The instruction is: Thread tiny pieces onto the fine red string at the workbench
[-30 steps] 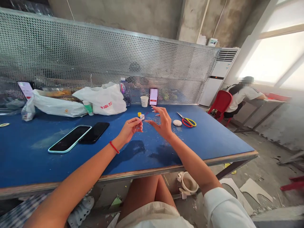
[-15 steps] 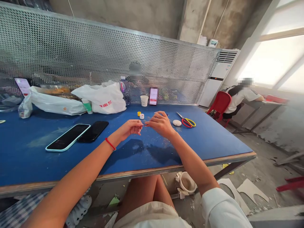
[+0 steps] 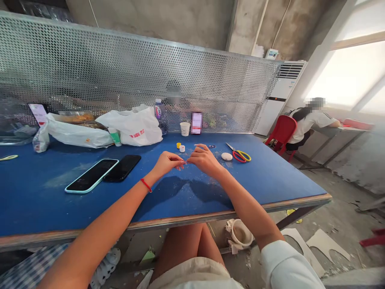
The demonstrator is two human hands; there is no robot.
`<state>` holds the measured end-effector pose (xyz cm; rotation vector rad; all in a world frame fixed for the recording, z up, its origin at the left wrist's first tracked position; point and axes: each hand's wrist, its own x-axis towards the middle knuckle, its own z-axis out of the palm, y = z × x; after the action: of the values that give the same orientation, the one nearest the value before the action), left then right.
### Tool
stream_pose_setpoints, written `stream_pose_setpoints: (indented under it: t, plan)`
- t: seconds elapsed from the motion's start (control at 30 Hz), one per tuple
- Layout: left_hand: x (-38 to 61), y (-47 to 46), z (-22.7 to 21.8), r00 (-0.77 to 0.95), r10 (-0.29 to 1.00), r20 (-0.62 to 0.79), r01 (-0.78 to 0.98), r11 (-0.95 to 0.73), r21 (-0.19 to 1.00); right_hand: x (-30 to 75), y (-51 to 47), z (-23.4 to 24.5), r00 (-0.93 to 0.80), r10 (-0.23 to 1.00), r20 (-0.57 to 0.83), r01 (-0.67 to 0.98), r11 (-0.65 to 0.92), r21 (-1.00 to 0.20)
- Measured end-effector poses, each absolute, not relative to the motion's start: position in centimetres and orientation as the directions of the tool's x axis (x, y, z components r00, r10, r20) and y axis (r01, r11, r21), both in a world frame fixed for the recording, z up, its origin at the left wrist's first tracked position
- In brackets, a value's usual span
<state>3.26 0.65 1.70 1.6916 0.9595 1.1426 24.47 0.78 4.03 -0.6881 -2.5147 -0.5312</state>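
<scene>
Your left hand [image 3: 167,163] and right hand [image 3: 206,160] stand narrow, fingertips pinched together on a tiny item [image 3: 184,162] too small to identify — held above the blue workbench [image 3: 264,180], just before a white cap [image 3: 182,148] and yellow cap [image 3: 178,145].

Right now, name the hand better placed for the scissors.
The right hand, I'd judge: it sits nearer the red-and-yellow scissors, with nothing between them, while the left hand lies farther off, beyond the right.

Red characters [image 3: 136,136] on plastic bag [image 3: 132,125]; seemingly illegible
</scene>
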Motion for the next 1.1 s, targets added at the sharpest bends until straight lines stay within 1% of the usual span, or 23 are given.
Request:
stream_pose_setpoints:
  t: [0.1,0.23,0.33,0.4,0.47,0.53,0.6,0.67,0.73,0.8,0.83,0.87,0.93,1.0,1.07,1.1]
  plan:
    - [3.4,0.5,1.5,0.251,0.892,0.375,0.222,-0.430,0.875,24.3,0.8,3.8,-0.742,0.405,0.534,0.590,0.772,0.235]
    - [3.4,0.1,1.3,0.235,0.822,0.518,0.383,-0.568,0.728,24.0,0.6,3.6,-0.708,0.437,0.555,0.623,0.756,0.199]
    - [3.3,0.1,1.1,0.273,0.736,0.619,0.490,-0.661,0.569,24.0,0.6,3.6,-0.683,0.465,0.563,0.639,0.754,0.152]
    - [3.2,0.2,0.9,0.332,0.661,0.673,0.547,-0.716,0.433,23.9,0.6,3.6,-0.671,0.491,0.556,0.645,0.757,0.109]
    - [3.0,0.3,0.7,0.411,0.587,0.697,0.576,-0.760,0.301,23.8,0.5,3.6,-0.662,0.516,0.543,0.639,0.767,0.050]
    - [2.7,0.3,0.7,0.491,0.529,0.693,0.584,-0.790,0.189,23.8,0.5,3.6,-0.649,0.543,0.533,0.626,0.779,-0.033]
    - [2.4,0.3,0.8,0.560,0.483,0.673,0.581,-0.808,0.097,23.8,0.6,3.7,-0.620,0.588,0.520,0.608,0.778,-0.154]
    - [2.1,0.0,1.1,0.618,0.450,0.644,0.575,-0.818,0.019,23.8,0.6,3.9,-0.581,0.655,0.484,0.578,0.750,-0.321]
    - [1.9,-0.4,1.5,0.664,0.433,0.609,0.566,-0.824,-0.031,24.0,0.6,4.2,-0.567,0.725,0.390,0.498,0.680,-0.538]
    - [1.6,-1.1,2.1,0.693,0.429,0.579,0.547,-0.837,-0.035,24.1,0.7,4.4,-0.585,0.768,0.260,0.353,0.531,-0.770]
    - [1.4,-1.4,2.3,0.700,0.429,0.571,0.533,-0.846,-0.018,24.2,0.6,4.4,-0.602,0.774,0.195,0.271,0.428,-0.862]
    - [1.2,-1.8,2.5,0.702,0.431,0.567,0.517,-0.856,0.011,24.2,0.6,4.4,-0.617,0.774,0.138,0.196,0.322,-0.926]
    - [0.9,-2.4,2.8,0.693,0.444,0.568,0.484,-0.870,0.089,24.0,0.5,4.2,-0.643,0.764,0.050,0.088,0.140,-0.986]
    - [0.7,-2.7,2.8,0.670,0.464,0.580,0.455,-0.873,0.173,23.8,0.5,4.0,-0.665,0.747,-0.006,0.038,0.025,-0.999]
    - [0.9,-2.7,2.7,0.611,0.489,0.623,0.442,-0.863,0.243,23.7,0.4,3.9,-0.676,0.736,-0.024,0.015,-0.019,-1.000]
    - [1.2,-2.6,2.6,0.560,0.503,0.659,0.444,-0.853,0.274,23.6,0.4,4.0,-0.673,0.740,-0.014,0.007,-0.012,-1.000]
